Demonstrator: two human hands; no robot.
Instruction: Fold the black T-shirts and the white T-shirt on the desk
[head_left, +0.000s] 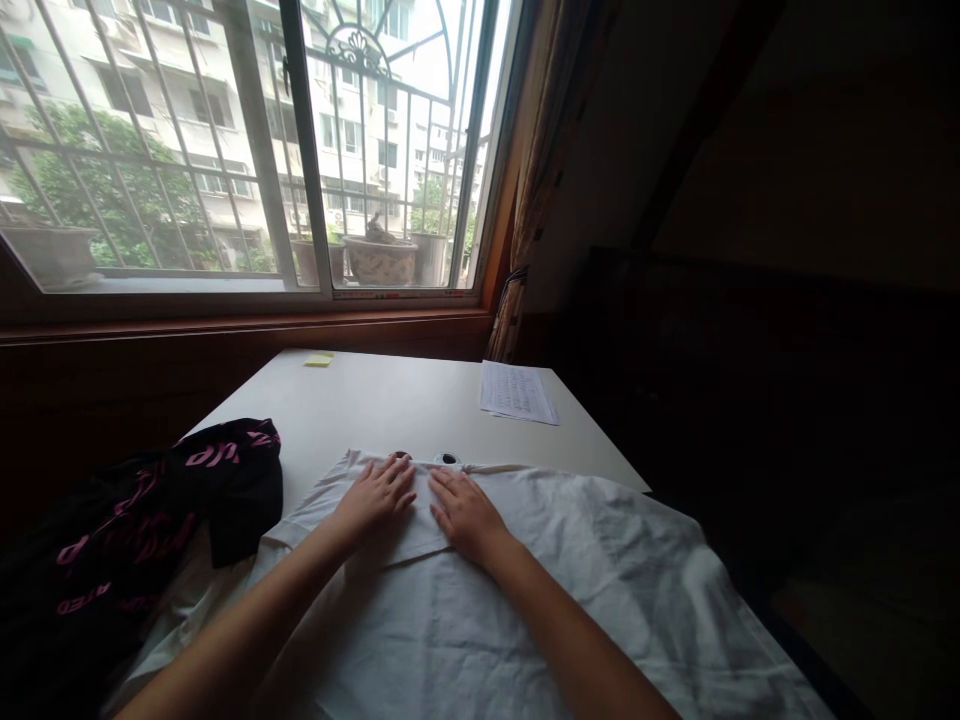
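Observation:
A large white cloth (480,630), lightly creased, is spread over the near part of the white table and hangs toward me. My left hand (379,492) lies flat on it near its far edge, palm down with fingers stretched forward. Close by on the right, my right hand (466,512) rests on the cloth too, its fingers extended toward the far edge. Just beyond my fingertips, a small round object with a dark centre and pale rim (448,460) shows at the cloth's edge. A second dark round one (403,456) is partly hidden by my left fingers.
A black garment with pink lettering (240,470) lies at the table's left side. Farther back on the white table (390,400) are yellow sticky notes (319,360) and printed sheets (519,392). Behind stand a barred window (315,150) and a tied curtain (517,280).

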